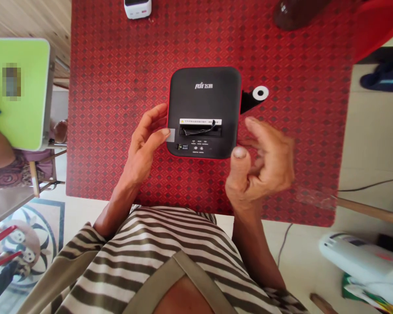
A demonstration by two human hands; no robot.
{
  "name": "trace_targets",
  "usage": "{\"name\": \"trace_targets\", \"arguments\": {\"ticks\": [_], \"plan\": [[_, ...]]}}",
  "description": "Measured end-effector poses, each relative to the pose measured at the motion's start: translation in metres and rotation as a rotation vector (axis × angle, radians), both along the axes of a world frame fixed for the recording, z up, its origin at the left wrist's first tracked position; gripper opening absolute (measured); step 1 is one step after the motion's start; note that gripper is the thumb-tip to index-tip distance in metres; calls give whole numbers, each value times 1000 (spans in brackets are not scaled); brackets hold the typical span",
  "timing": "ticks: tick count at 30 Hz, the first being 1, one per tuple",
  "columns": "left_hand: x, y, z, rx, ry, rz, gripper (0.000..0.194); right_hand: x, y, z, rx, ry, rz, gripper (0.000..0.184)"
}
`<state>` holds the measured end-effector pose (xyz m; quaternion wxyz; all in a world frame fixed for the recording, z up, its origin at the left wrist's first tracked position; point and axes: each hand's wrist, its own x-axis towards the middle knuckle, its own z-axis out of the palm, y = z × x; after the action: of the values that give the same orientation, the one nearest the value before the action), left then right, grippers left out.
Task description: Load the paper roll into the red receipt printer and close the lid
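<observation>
- Well left of the left hand, a green table (26,122).
- Left hand (141,152): thumb and fingers apart at the left edge of the black device; I cannot tell whether they clasp it.
- Under that thumb's tip, a pale tab (172,136).
- Between both hands, the black device (205,102) lies on the red tabletop (118,65).
- Right hand (269,163): loosely curled, thumb and fingers wide apart, holding nothing visible.
- Just beyond its fingers, a white ring (256,93).

We note: black device (205,102), smooth matt plastic; its label (194,121), paper-like; striped shirt (170,232), soft cloth; red worktop (118,65), smooth-looking, whether cloth or plastic sheet we cannot tell.
</observation>
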<state>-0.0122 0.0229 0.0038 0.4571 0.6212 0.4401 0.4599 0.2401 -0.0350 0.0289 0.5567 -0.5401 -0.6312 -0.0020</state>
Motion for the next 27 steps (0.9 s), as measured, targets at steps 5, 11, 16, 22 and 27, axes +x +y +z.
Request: {"name": "trace_targets", "arguments": {"ticks": [5,11,16,22,27], "plan": [[-6,-1,0,60,35,-13,65,-7,-13,-24,-30,85,-70,54],[-3,-4,8,48,57,-10,51,-8,-19,-34,-74,54,-81,54],[-3,-5,10,60,127,0,52,-9,-17,-37,-60,60,-80,54],[3,-8,9,98,231,36,51,-7,-26,-43,-105,38,-75,56],[8,-8,5,26,99,53,45,-4,-26,-45,-109,37,-45,57]]}}
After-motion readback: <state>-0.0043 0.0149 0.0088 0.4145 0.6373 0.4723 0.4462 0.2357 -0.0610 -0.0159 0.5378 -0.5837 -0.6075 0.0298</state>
